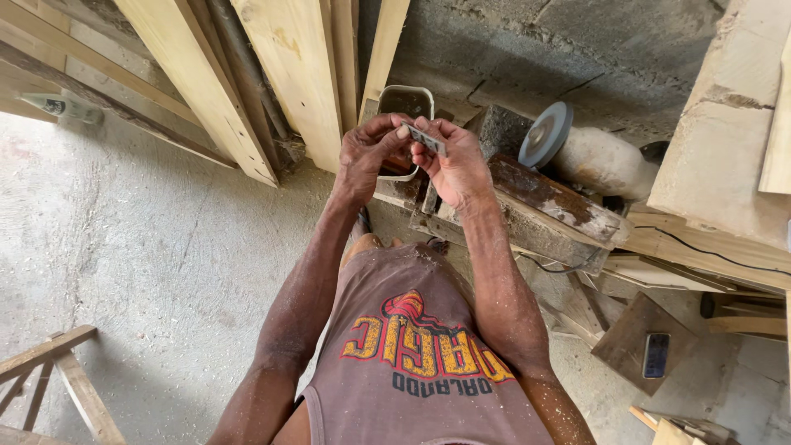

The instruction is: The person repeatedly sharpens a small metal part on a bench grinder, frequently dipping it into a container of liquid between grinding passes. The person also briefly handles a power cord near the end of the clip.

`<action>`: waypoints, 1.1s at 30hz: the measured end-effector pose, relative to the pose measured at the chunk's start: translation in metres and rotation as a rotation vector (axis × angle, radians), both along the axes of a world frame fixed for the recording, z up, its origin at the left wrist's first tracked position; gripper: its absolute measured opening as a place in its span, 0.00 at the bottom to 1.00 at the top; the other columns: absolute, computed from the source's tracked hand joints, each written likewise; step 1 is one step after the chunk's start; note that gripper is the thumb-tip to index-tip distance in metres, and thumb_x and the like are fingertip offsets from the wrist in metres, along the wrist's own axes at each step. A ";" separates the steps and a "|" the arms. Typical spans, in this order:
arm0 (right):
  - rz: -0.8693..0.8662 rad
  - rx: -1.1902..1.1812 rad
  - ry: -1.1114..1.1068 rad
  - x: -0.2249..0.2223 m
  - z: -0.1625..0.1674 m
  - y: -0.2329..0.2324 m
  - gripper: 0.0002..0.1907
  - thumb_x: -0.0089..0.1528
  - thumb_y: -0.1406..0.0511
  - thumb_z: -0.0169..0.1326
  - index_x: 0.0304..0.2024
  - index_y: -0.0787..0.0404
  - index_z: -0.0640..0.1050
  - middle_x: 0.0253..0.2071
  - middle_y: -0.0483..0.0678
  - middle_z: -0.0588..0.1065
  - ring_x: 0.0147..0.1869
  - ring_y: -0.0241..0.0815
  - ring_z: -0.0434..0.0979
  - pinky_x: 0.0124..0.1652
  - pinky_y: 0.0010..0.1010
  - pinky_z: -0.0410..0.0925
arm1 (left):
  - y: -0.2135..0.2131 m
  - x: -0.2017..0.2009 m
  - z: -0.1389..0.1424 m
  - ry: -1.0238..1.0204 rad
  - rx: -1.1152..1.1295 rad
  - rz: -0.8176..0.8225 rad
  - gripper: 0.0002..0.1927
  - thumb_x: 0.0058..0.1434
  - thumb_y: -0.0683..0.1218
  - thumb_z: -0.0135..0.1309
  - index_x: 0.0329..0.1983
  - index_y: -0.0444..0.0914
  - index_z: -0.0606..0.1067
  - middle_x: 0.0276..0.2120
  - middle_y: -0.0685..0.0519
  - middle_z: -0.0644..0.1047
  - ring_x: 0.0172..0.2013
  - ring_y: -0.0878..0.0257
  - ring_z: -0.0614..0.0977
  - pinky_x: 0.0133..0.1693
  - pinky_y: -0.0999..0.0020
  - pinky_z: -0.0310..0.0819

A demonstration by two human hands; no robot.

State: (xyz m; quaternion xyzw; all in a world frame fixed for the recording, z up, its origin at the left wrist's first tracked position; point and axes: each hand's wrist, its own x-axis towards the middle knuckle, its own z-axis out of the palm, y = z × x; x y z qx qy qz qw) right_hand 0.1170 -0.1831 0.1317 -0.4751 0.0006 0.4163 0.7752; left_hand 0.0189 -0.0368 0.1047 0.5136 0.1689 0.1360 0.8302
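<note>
The person held a small flat metal blade [428, 138] up in front of the chest, and both hands met on it, so neither arm had any reach left to make. The right hand [456, 169] carried the piece, its fingers curled closed around the lower part, with the thumb along one face; the left hand [368, 156] came in from the other side with its fingertips pinched narrow on the upper left end. The blade's long axis ran slanted, from upper left by the left fingertips down to the right into the right palm, and its flat grey face turned up toward the camera. What the left fingertips did on the edge could not be told, since they covered it. Just beyond the hands, further from the body, a small dark tub [405, 103] with a pale rim sat on a rough wooden block [540, 210], partly hidden by the knuckles. To the right of it a grey grinding wheel [545, 134] stood on its motor [601, 161], well apart from the blade and on the right hand's side. Pale planks [288, 74] leaned against the concrete wall [577, 49] behind, and a dark phone [656, 354] lay on a board [638, 338] low at the right. Sawdust covered the floor [148, 239]. Nothing stood between the hands and the tub or the wheel.
</note>
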 end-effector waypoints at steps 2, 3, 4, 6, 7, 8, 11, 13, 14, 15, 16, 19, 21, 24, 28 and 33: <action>0.012 -0.055 -0.037 -0.001 0.014 -0.006 0.14 0.69 0.60 0.54 0.41 0.67 0.78 0.34 0.49 0.80 0.34 0.38 0.81 0.36 0.29 0.77 | 0.002 -0.001 -0.001 -0.034 -0.073 0.006 0.08 0.67 0.47 0.63 0.45 0.40 0.82 0.36 0.53 0.84 0.34 0.66 0.84 0.38 0.68 0.85; 0.028 -0.092 -0.056 -0.001 0.022 -0.010 0.16 0.69 0.59 0.51 0.42 0.67 0.79 0.34 0.51 0.80 0.33 0.39 0.81 0.35 0.30 0.78 | 0.003 -0.002 -0.001 -0.030 -0.109 0.018 0.08 0.65 0.46 0.63 0.45 0.39 0.81 0.36 0.52 0.84 0.34 0.66 0.84 0.38 0.69 0.85; 0.047 -0.131 -0.075 -0.002 0.030 -0.015 0.18 0.70 0.58 0.49 0.42 0.67 0.79 0.33 0.52 0.80 0.32 0.40 0.82 0.34 0.31 0.79 | 0.005 -0.002 -0.001 -0.026 -0.146 0.033 0.08 0.64 0.46 0.64 0.44 0.38 0.81 0.35 0.51 0.84 0.33 0.65 0.84 0.37 0.69 0.84; 0.059 -0.095 -0.230 -0.006 0.045 -0.024 0.21 0.72 0.57 0.45 0.43 0.69 0.79 0.35 0.54 0.81 0.33 0.40 0.83 0.35 0.32 0.80 | 0.008 -0.003 0.001 -0.008 -0.213 0.052 0.09 0.63 0.44 0.64 0.43 0.36 0.81 0.34 0.51 0.84 0.32 0.65 0.84 0.35 0.70 0.82; 0.066 -0.074 -0.309 -0.009 0.052 -0.026 0.22 0.73 0.56 0.44 0.44 0.70 0.79 0.36 0.55 0.81 0.34 0.41 0.83 0.36 0.33 0.80 | 0.009 -0.003 0.002 0.005 -0.242 0.056 0.09 0.63 0.44 0.65 0.43 0.34 0.81 0.33 0.50 0.83 0.32 0.65 0.84 0.33 0.71 0.81; 0.079 -0.119 -0.384 -0.013 0.058 -0.028 0.21 0.73 0.58 0.45 0.45 0.70 0.80 0.37 0.55 0.81 0.34 0.41 0.83 0.36 0.33 0.80 | 0.010 -0.004 0.003 0.021 -0.272 0.059 0.09 0.63 0.43 0.65 0.43 0.33 0.81 0.33 0.50 0.83 0.31 0.65 0.83 0.32 0.71 0.80; 0.093 -0.254 -0.573 -0.026 0.070 -0.031 0.17 0.72 0.61 0.50 0.46 0.71 0.80 0.38 0.55 0.81 0.34 0.40 0.83 0.35 0.32 0.81 | 0.008 -0.002 0.009 0.035 -0.277 0.041 0.11 0.63 0.43 0.65 0.45 0.32 0.81 0.33 0.50 0.83 0.31 0.65 0.83 0.33 0.72 0.80; 0.077 -0.333 -0.659 -0.034 0.074 -0.030 0.16 0.70 0.62 0.51 0.45 0.71 0.81 0.38 0.54 0.82 0.34 0.39 0.85 0.34 0.30 0.81 | 0.006 0.000 0.013 0.024 -0.262 0.036 0.12 0.62 0.43 0.65 0.47 0.31 0.81 0.32 0.50 0.83 0.30 0.65 0.83 0.32 0.72 0.80; 0.068 -0.292 -0.654 -0.038 0.076 -0.030 0.16 0.70 0.62 0.52 0.46 0.72 0.81 0.38 0.53 0.82 0.34 0.38 0.84 0.35 0.30 0.80 | 0.004 0.001 0.016 0.020 -0.257 0.033 0.13 0.62 0.43 0.65 0.47 0.31 0.82 0.32 0.50 0.83 0.30 0.65 0.83 0.32 0.72 0.80; 0.060 -0.251 -0.648 -0.041 0.077 -0.031 0.16 0.71 0.62 0.54 0.47 0.72 0.81 0.39 0.53 0.82 0.35 0.38 0.83 0.35 0.29 0.79 | 0.002 0.002 0.018 0.023 -0.258 0.030 0.14 0.62 0.43 0.66 0.47 0.31 0.82 0.32 0.49 0.83 0.30 0.65 0.83 0.31 0.72 0.80; 0.055 -0.208 -0.641 -0.043 0.078 -0.030 0.17 0.71 0.62 0.55 0.48 0.73 0.81 0.39 0.53 0.81 0.35 0.37 0.82 0.36 0.28 0.78 | 0.001 0.003 0.020 0.028 -0.260 0.030 0.14 0.62 0.43 0.66 0.47 0.30 0.82 0.31 0.49 0.83 0.30 0.65 0.82 0.31 0.72 0.79; 0.033 -0.208 -0.649 -0.047 0.082 -0.032 0.19 0.69 0.61 0.57 0.50 0.75 0.79 0.39 0.52 0.81 0.36 0.36 0.82 0.36 0.27 0.78 | -0.002 0.004 0.023 0.017 -0.261 0.029 0.14 0.62 0.43 0.66 0.47 0.30 0.82 0.31 0.49 0.83 0.29 0.65 0.82 0.30 0.72 0.79; 0.022 -0.216 -0.657 -0.048 0.084 -0.033 0.20 0.69 0.60 0.57 0.51 0.75 0.79 0.39 0.52 0.82 0.36 0.36 0.83 0.36 0.26 0.78 | -0.004 0.005 0.024 0.003 -0.255 0.035 0.14 0.62 0.43 0.66 0.47 0.30 0.82 0.31 0.48 0.83 0.29 0.65 0.82 0.30 0.72 0.79; 0.016 -0.229 -0.697 -0.048 0.089 -0.033 0.21 0.69 0.60 0.57 0.51 0.75 0.78 0.38 0.51 0.82 0.36 0.35 0.83 0.35 0.25 0.78 | -0.005 0.007 0.022 -0.014 -0.246 0.048 0.13 0.62 0.43 0.66 0.46 0.30 0.82 0.31 0.48 0.83 0.29 0.65 0.82 0.30 0.71 0.79; 0.003 -0.257 -0.723 -0.048 0.093 -0.031 0.21 0.68 0.60 0.58 0.51 0.75 0.78 0.37 0.51 0.83 0.35 0.35 0.84 0.34 0.23 0.77 | -0.006 0.010 0.020 -0.032 -0.253 0.067 0.13 0.63 0.43 0.65 0.46 0.29 0.82 0.31 0.48 0.83 0.28 0.65 0.82 0.30 0.71 0.80; 0.008 -0.270 -0.761 -0.047 0.095 -0.028 0.21 0.68 0.60 0.58 0.50 0.75 0.79 0.36 0.50 0.82 0.34 0.34 0.83 0.33 0.22 0.76 | -0.006 0.012 0.023 -0.047 -0.259 0.085 0.13 0.62 0.43 0.65 0.47 0.29 0.82 0.30 0.49 0.82 0.28 0.65 0.82 0.30 0.71 0.81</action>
